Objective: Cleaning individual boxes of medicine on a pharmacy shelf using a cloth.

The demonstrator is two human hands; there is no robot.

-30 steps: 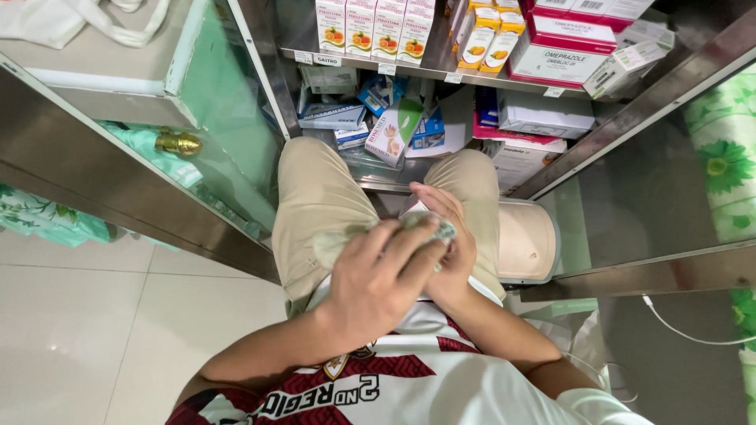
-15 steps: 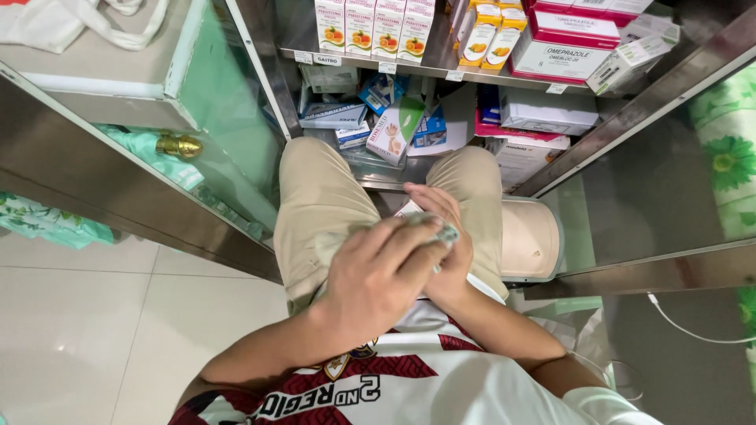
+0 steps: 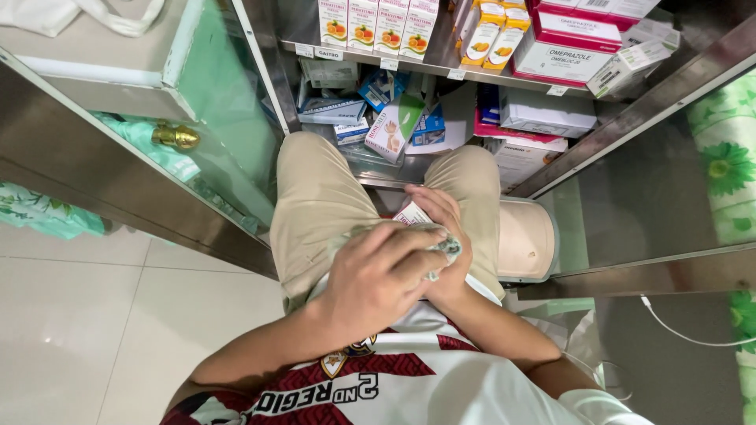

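Cloth rubs small box on the lap

Cloth (image 3: 441,250), grey-green & crumpled, sits under the left hand (image 3: 378,279). That hand is curled narrow round it, fingers pressed down, so it's holding the cloth tight. Small white box (image 3: 411,214) w/ a bit of red pokes out just past the cloth, away from the body. The right hand (image 3: 445,236) is cupped round the box from the right side, fingers bent over its top, so it grips the box. Most of the box is hidden; can't tell its long side for sure, but the bit that shows points up toward the shelves.

Both hands touch each other, over the lap, between the two knees in tan trousers (image 3: 323,205). Cloth lies on the near side of the box, so the left hand is closer to the body & the right hand is a bit further out.

Ahead is a metal shelf (image 3: 441,67) w/ lots of medicine boxes, white, red & yellow. A glass cabinet door (image 3: 228,118) stands open on the left. A round beige stool seat (image 3: 526,240) is just beside the right knee
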